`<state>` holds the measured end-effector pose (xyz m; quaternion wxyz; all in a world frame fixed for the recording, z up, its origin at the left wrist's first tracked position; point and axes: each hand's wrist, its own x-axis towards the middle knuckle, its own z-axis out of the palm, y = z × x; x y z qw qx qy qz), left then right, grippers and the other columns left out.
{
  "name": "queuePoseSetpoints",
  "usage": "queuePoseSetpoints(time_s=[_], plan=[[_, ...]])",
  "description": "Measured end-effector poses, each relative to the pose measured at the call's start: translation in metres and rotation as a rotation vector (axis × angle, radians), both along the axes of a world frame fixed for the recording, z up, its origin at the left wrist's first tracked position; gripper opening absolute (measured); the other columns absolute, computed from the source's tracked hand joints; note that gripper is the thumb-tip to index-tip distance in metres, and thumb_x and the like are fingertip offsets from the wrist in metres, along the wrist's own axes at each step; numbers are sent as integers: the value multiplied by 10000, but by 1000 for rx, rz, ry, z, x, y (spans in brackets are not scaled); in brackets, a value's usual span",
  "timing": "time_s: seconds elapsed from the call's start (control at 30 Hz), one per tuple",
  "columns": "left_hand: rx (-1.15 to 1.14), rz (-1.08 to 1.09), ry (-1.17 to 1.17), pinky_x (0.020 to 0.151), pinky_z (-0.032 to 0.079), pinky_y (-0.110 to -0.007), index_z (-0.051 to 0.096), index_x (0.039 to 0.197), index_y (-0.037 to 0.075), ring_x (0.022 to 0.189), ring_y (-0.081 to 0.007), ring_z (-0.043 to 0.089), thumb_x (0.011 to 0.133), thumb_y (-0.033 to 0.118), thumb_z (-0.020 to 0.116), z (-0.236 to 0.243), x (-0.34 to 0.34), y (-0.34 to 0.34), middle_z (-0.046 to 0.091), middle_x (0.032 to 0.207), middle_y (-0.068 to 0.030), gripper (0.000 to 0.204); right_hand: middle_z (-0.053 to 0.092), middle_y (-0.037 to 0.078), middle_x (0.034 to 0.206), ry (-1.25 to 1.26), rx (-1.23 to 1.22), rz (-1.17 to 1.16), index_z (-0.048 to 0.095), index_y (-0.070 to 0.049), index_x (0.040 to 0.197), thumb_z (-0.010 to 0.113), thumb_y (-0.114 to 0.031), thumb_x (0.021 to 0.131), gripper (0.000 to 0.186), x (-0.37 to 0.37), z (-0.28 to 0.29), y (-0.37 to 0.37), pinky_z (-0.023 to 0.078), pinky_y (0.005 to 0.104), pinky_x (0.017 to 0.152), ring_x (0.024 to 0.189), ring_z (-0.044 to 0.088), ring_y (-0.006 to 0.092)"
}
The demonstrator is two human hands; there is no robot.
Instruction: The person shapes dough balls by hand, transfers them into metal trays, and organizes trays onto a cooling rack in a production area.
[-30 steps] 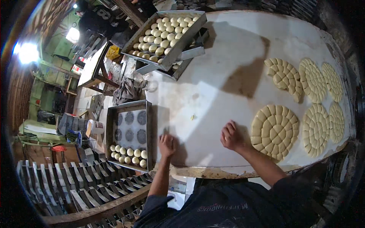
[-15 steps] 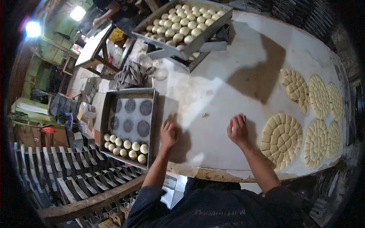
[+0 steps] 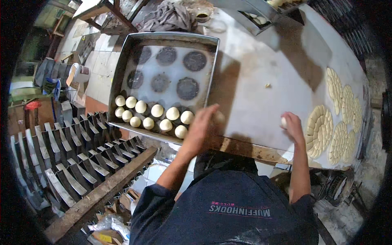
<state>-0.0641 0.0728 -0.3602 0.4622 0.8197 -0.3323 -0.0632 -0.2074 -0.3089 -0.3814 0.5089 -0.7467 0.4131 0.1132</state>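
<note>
At the right edge of a deep metal tray (image 3: 213, 69), my left hand (image 3: 201, 128) is smeared by motion, its fingers curled. A pale dough ball (image 3: 219, 118) shows at its thumb side, apparently in its grip. My right hand (image 3: 294, 125) is closed over the worktable, with another small dough ball (image 3: 283, 122) showing at its fingers. Inside the tray, two rows of smooth round dough balls (image 3: 157, 110) line the near side. Dark round marks (image 3: 165, 56) show on the tray's bottom beyond them.
Scored flat dough rounds (image 3: 319, 130) lie at the table's right end. A dough scrap (image 3: 268, 85) sits mid-table. Beyond are another metal tray (image 3: 249, 18) and a grey cloth (image 3: 169, 16). Metal racks (image 3: 73, 163) and a wooden beam (image 3: 102, 192) stand at left, below table height.
The view has swung left and closer to the tray. My left hand has moved toward the tray's edge. Dough balls now show at both hands, where none could be made out before.
</note>
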Motion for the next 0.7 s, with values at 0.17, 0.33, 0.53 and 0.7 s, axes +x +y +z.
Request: queuePoseSetpoints(time_s=[0.17,0.33,0.53,0.7], plan=[[231,214,4,994,450,-487,546,1302,34,1146,-448,532,808,9,671,-19,87,97,573,1222,-225,510,632,183,1120,-662,-240,630,606,-20,1190,682,-85,863,342,123,61,191,532,396,908,1052,643,345],[291,99,34,1009,452,-477,538,1341,44,1144,-444,533,759,-15,710,-30,106,96,572,1264,-220,609,642,189,1145,-947,-411,981,633,-16,1129,741,-207,853,352,187,9,261,478,485,1058,1164,612,359],[8,549,27,899,525,-381,508,1353,4,1090,-289,620,850,8,695,-2,71,39,613,1217,-172,537,648,165,1056,-912,-504,725,654,-14,1026,734,-115,790,269,93,26,167,419,533,1105,1120,611,356],[-343,261,-21,691,485,-290,610,1100,7,780,-144,583,868,44,714,6,8,-154,598,918,-51,257,641,146,956,-748,-749,121,659,-16,953,716,-79,782,192,-40,8,9,502,463,915,949,629,337]])
